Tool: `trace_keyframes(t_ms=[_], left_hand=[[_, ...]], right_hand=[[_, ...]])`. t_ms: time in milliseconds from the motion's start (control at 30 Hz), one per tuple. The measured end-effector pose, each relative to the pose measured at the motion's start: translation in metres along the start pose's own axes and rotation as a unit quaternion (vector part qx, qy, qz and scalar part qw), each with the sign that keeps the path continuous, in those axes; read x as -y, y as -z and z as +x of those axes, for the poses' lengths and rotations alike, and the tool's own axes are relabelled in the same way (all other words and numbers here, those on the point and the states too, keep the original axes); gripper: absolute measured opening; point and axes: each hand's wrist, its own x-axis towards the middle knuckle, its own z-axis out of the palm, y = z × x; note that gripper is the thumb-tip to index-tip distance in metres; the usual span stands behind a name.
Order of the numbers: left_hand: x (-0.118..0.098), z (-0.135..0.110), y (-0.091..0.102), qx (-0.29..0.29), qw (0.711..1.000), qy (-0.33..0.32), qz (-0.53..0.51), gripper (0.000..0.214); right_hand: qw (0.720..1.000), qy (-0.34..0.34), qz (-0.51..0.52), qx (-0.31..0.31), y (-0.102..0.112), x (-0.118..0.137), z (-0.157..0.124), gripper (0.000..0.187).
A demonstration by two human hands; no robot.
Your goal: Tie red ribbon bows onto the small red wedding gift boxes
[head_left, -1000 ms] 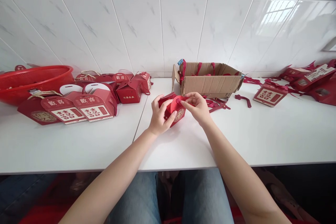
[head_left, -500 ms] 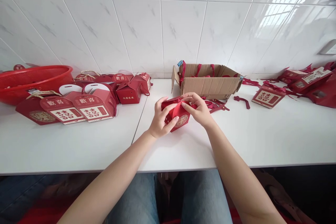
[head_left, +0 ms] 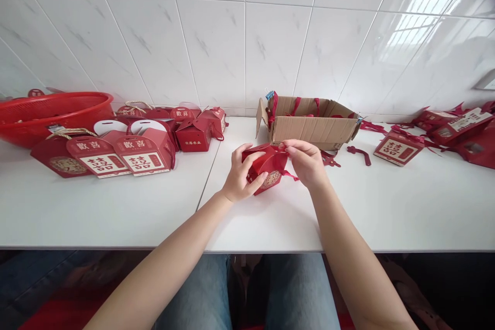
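Observation:
A small red gift box [head_left: 275,165] with a round gold emblem stands on the white table in front of me. My left hand [head_left: 240,178] grips it from the left, thumb against the front and fingers over the top. At the box's upper right, the thumb and forefinger of my right hand [head_left: 308,167] are pinched together on part of a red ribbon. The loose end of this ribbon [head_left: 291,175] trails out below the fingers. How the ribbon runs over the box top is partly hidden by my fingers.
Behind the hands sits an open cardboard box [head_left: 313,131] with red ribbons over its rim. Several red gift boxes [head_left: 145,157] and a red plastic basket [head_left: 58,113] stand left. A ribbon-tied box [head_left: 398,148] and a dark red strip [head_left: 359,155] lie right.
My right hand has moved off the box's top flap, slightly right, and now pinches the ribbon. A ribbon end shows at the box's right. My left hand keeps its hold.

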Motion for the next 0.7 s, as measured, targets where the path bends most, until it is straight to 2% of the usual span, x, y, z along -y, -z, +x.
trace_keyframes(t_ms=[133, 200, 300, 400, 467, 567, 700], left_hand=[[0.0, 0.0, 0.0, -0.003, 0.999, 0.028, -0.018, 0.051], [0.0, 0.0, 0.001, 0.0, 0.999, 0.038, -0.034, 0.057], [0.0, 0.001, 0.002, 0.007, 0.998, 0.024, -0.06, 0.067], [-0.001, 0.003, 0.002, 0.008, 0.996, -0.009, -0.083, 0.075], [-0.002, 0.005, 0.002, 0.012, 0.994, -0.029, -0.104, 0.079], [-0.005, 0.007, 0.001, 0.032, 0.989, -0.034, -0.137, 0.084], [-0.007, 0.005, 0.001, 0.044, 0.99, -0.028, -0.131, 0.09]], right_hand=[[0.981, 0.094, 0.16, -0.06, 0.013, 0.006, 0.003, 0.009], [0.972, 0.104, 0.187, -0.094, 0.017, 0.007, 0.006, 0.009], [0.978, 0.036, 0.156, -0.13, 0.015, 0.004, 0.01, 0.013], [0.986, -0.049, 0.072, -0.14, 0.005, -0.004, 0.011, 0.023], [0.989, -0.084, 0.025, -0.117, -0.002, -0.007, 0.009, 0.027], [0.99, -0.12, 0.014, -0.067, -0.008, -0.008, 0.004, 0.033], [0.988, -0.144, 0.002, -0.047, -0.009, -0.003, 0.002, 0.039]])
